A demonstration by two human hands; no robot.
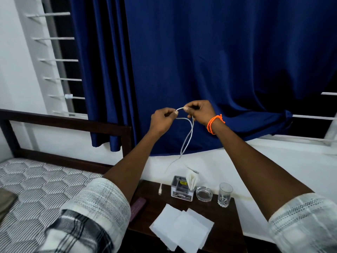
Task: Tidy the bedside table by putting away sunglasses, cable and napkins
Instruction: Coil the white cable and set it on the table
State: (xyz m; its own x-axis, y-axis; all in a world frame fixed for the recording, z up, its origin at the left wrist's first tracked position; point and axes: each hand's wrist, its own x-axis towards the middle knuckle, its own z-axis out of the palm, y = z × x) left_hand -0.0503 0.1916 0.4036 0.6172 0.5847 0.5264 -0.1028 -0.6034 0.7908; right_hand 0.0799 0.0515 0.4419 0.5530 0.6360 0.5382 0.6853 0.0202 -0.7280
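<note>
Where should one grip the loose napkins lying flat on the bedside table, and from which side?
Pinch the napkins at the near corners overhanging the table's front edge, coming from the front. They lie flat and overlapping, so only the overhang probably lets fingers get underneath.

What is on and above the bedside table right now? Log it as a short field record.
left hand: left hand pinches the cable near its top loop
right hand: right hand pinches the same loop, orange wristband on the wrist
cable: white, hangs in strands from both hands; plug end low over the table's back edge
napkins: loose napkins lie flat on the table's front
holder: box holder with folded napkins upright in it
glassware: ashtray, drinking glass
table: dark wood table
sunglasses: not visible
</note>
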